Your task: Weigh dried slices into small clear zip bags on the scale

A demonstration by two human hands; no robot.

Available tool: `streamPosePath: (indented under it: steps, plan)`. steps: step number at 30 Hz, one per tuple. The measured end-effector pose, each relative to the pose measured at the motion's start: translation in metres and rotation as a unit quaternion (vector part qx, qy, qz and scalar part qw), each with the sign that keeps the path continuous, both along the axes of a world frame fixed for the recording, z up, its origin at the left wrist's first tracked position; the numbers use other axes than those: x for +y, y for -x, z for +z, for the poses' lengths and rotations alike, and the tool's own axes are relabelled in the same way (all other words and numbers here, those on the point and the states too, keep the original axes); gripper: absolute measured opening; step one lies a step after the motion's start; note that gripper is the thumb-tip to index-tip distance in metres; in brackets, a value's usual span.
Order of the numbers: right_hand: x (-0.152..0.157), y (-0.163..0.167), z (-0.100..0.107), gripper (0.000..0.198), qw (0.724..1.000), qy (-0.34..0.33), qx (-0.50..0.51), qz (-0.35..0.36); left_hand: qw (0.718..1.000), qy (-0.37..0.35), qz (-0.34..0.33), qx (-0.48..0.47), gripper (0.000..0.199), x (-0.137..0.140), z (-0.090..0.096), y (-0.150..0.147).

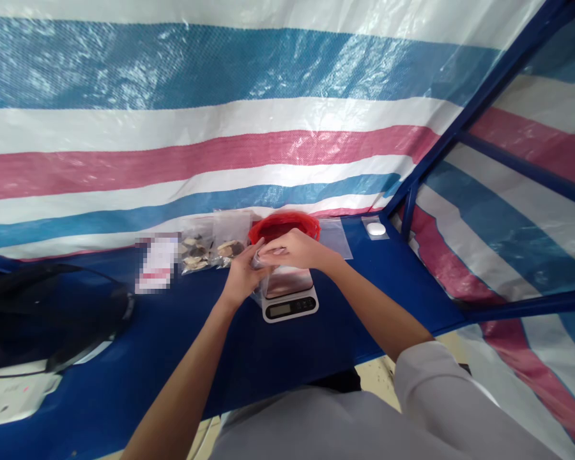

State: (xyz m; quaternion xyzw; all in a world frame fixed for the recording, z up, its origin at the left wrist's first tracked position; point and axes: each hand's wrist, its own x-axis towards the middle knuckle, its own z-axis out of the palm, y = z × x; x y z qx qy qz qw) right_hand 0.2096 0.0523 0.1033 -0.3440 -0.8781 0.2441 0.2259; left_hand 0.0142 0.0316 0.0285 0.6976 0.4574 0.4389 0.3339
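Over a small white kitchen scale [291, 309] with a shiny metal plate, my left hand [242, 278] and my right hand [294, 249] meet. My left hand has its fingers closed on the edge of a clear plastic bag [264, 283], which hangs at the scale's left side. Bent fingers of my right hand pinch at the bag's mouth from the right; whether they also hold something small is hidden. Just behind the hands stands a red mesh-like container [287, 220], its contents mostly covered by my right hand.
Left of the scale lie clear bags with pale and dark dried pieces [195, 254] and a blurred packet [157, 263]. Flat clear bags [338, 237] and a white rounded item [376, 228] are at the right. A black object [52, 313] and power strip [16, 393] sit far left.
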Motion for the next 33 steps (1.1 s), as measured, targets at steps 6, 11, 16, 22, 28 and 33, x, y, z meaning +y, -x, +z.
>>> streamPosePath:
  steps: [6,11,16,22,28,33]
  plan:
    - [-0.002,-0.014,-0.013,0.013,0.995,0.063,0.072,-0.009,0.996,-0.051,-0.014,0.067,0.072,0.003,-0.006,-0.007]
    - [-0.007,-0.039,-0.032,0.020,0.979,0.091,0.177,-0.043,0.995,-0.053,0.006,0.086,0.072,-0.008,-0.017,-0.006]
    - [-0.016,-0.063,-0.058,0.022,0.961,0.119,0.215,-0.128,0.985,-0.106,0.031,0.134,0.059,-0.025,-0.024,0.004]
    - [-0.024,-0.083,-0.084,0.026,0.933,0.192,0.248,-0.178,0.974,-0.146,0.027,0.171,0.050,-0.040,-0.034,0.007]
    - [-0.024,-0.084,-0.092,0.032,0.905,0.243,0.284,-0.203,0.971,-0.144,-0.002,0.189,0.048,-0.039,-0.036,0.002]
    - [-0.023,-0.084,-0.098,0.030,0.902,0.249,0.284,-0.209,0.972,-0.144,-0.024,0.185,0.046,-0.031,-0.035,-0.001]
